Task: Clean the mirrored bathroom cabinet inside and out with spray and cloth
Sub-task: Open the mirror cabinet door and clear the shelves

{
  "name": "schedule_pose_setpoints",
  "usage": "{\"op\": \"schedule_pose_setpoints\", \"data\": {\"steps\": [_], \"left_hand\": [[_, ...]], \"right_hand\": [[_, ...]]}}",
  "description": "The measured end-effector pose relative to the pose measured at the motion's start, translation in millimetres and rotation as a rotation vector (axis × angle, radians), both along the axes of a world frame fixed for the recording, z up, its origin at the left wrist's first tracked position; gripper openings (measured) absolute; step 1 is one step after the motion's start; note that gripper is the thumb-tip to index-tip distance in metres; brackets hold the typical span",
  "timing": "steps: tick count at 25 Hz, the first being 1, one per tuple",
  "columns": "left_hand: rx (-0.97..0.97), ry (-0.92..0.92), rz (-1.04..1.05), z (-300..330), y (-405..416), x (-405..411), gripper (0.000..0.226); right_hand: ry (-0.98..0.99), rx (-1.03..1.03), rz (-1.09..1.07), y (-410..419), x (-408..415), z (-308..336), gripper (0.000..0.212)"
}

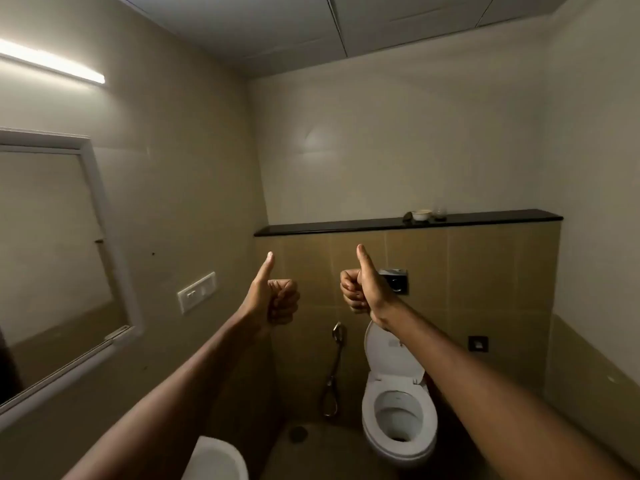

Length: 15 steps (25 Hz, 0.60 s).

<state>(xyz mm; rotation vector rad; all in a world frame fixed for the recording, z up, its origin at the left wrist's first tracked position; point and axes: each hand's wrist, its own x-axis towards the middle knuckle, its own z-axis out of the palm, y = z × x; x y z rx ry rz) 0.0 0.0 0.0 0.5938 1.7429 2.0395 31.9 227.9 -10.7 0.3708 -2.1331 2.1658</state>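
Observation:
The mirrored cabinet (52, 244) with a white frame hangs on the left wall, its door closed. Both my arms stretch forward into the room. My left hand (275, 297) is a fist with the thumb pointing up and holds nothing. My right hand (363, 289) makes the same thumbs-up, fingers curled, also empty. Both hands are well to the right of the cabinet and apart from it. No spray bottle or cloth is in view.
A white toilet (398, 410) with its lid up stands ahead, a hose sprayer (334, 368) beside it. A black ledge (346, 225) above carries a small bowl (420, 214) and a glass. A switch plate (196, 292) is on the left wall; a white basin (216, 460) sits below.

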Motion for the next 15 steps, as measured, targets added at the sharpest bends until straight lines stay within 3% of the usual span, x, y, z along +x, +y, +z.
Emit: {"op": "schedule_pose_setpoints", "data": {"steps": [8, 13, 15], "left_hand": [[0.055, -0.117, -0.232, -14.1, 42.7, -89.1, 0.081], [0.048, -0.135, -0.202, -26.4, 29.6, -170.6, 0.079], [-0.044, -0.087, -0.121, -21.1, 20.0, -196.1, 0.075]], "right_hand": [[-0.077, -0.094, 0.204, 38.3, -78.7, -12.0, 0.079], [-0.09, -0.089, 0.223, 30.3, -164.3, -18.0, 0.079], [-0.093, -0.01, 0.187, 22.7, -192.9, -12.3, 0.079]]}}
